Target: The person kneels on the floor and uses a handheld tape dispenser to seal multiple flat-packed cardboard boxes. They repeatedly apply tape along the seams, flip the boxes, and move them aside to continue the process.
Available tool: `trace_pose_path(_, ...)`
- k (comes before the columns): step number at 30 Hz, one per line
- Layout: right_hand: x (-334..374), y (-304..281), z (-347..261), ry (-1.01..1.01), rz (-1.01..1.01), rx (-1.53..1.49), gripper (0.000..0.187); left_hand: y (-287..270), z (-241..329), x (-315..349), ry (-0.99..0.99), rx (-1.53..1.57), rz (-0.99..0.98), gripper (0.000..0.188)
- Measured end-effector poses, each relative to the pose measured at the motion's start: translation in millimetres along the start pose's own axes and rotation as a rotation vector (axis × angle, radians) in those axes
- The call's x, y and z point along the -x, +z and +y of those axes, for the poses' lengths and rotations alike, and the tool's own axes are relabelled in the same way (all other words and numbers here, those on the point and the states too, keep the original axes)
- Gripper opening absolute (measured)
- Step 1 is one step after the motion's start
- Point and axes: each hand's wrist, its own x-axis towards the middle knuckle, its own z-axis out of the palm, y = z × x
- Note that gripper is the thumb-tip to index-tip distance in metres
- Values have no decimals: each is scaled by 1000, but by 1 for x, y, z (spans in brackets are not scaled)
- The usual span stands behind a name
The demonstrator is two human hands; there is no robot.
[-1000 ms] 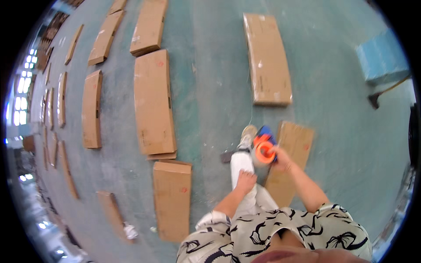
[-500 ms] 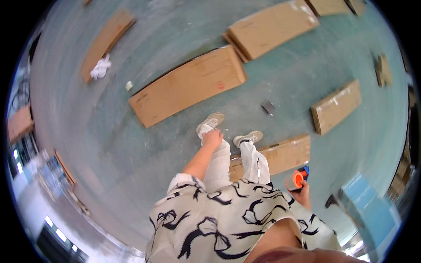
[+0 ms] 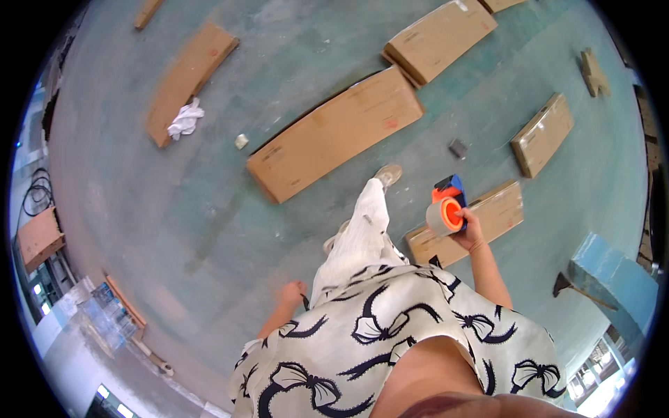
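My right hand (image 3: 470, 232) is closed round a tape gun (image 3: 448, 202) with a blue and orange body and a roll of clear or tan tape on its orange hub. It is held out ahead of me, above a flat brown carton (image 3: 495, 212) lying on the floor. My left hand (image 3: 293, 292) hangs low beside my left trouser leg. Its fingers look curled, but blur hides their detail; a small dark thing shows beside it. Ahead of my feet lies a long brown carton (image 3: 338, 136).
More cartons lie on the green floor: one far ahead (image 3: 440, 38), one right (image 3: 543, 136), one left (image 3: 191, 80) with a white crumpled cloth (image 3: 186, 120) against it. A small dark block (image 3: 458, 148) and a white scrap (image 3: 241, 141) lie about. A blue structure (image 3: 613, 275) stands at right.
My right hand has brought the tape gun forward from beside my hip. My left hand has swung back from in front of my leg. My feet have stepped, and the cartons have shifted in view.
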Motion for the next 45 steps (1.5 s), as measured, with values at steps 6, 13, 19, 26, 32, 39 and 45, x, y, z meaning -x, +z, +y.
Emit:
trace_pose_path(6, 16, -12, 148, -144, 253, -336, 48, -39, -145, 19, 295, -107, -126, 33)
trace_pose_path(13, 127, -50, 375, 7, 607, -611, 51, -188, -231, -6, 9, 44, 159, 35)
trace_pose_path(19, 125, 57, 492, 103, 801, -512, 50, -288, -220, -78, 306, 346, 286, 30)
trace_pose_path(26, -20, 342, 487, -134, 521, -479, 46, -446, -303, -113, 465, -239, -229, 36)
trace_pose_path(32, -53, 554, 380, -51, 262, -189, 49, -534, -405, -142, 500, -274, -297, 33)
trace_pose_path(39, -78, 565, 365, -201, 269, -655, 56, -614, -299, -207, 601, -646, -437, 22)
trace_pose_path(45, -180, 524, 313, -191, 456, -1020, 58, -680, -201, -282, 590, -593, -432, 23)
